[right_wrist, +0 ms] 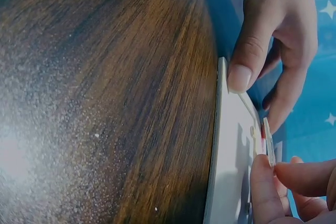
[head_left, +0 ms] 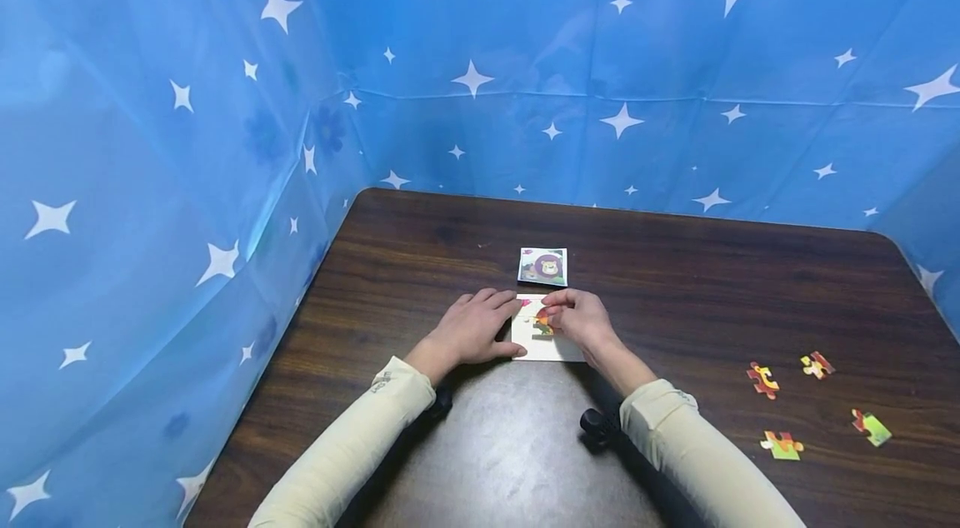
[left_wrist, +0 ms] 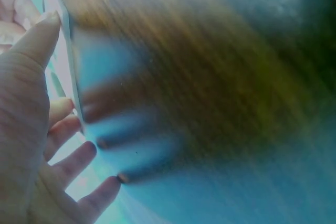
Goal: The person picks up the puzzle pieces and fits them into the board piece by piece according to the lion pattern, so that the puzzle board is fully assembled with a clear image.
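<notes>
A white puzzle board [head_left: 547,349] lies on the dark wooden table, with a pink-patterned piece [head_left: 524,303] at its upper left. My left hand [head_left: 480,326] rests at the board's left side, fingers spread and thumb [right_wrist: 241,78] on its near corner. With thumb and fingertips, my right hand [head_left: 581,318] pinches a puzzle piece [head_left: 543,327] with orange and green on it. In the right wrist view that piece [right_wrist: 269,142] is tilted up on edge above the board [right_wrist: 231,145]. My right fingers hide part of the board.
A small picture card [head_left: 542,266] with a lion lies just beyond the board. Several loose puzzle pieces lie at the right, among them a red-orange one [head_left: 762,380] and a green one [head_left: 872,427]. Blue star-patterned curtains [head_left: 480,37] hang behind and left of the table [head_left: 675,278].
</notes>
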Demonstrator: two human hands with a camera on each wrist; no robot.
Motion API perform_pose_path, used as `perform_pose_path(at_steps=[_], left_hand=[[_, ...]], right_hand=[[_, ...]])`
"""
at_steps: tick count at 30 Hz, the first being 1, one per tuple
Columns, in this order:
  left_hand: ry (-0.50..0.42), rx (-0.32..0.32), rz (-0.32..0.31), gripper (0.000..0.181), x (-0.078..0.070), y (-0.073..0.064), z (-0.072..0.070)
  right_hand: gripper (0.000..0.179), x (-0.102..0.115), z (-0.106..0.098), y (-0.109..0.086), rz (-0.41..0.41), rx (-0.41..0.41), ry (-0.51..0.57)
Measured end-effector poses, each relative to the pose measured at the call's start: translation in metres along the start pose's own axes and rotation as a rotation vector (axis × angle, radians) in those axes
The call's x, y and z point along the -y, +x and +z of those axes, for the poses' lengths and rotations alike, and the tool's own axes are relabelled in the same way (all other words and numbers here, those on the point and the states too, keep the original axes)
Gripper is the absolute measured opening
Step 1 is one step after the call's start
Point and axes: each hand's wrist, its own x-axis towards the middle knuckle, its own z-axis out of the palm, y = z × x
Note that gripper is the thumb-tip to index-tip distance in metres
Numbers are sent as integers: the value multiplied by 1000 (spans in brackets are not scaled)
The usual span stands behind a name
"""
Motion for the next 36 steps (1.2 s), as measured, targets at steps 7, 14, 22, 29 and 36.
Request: perform_pose_path(at_steps=[7, 14, 22, 29, 36], left_hand=[[-21, 4, -3, 82, 0, -1, -2], [-28, 7, -2, 82, -1, -1, -2], [-28, 3, 1, 82, 0, -1, 0], [-21, -6, 4, 82, 0, -2, -1], [-14, 3, 4, 83, 0, -1, -2]], right_hand=[[36, 0, -1, 2, 18, -9, -15], [37, -2, -3, 2, 13, 0, -7], [36, -2, -6, 1, -13, -14, -10], [38, -1, -13, -1, -15, -3, 15], [37, 3, -24, 0, 1, -1, 23]])
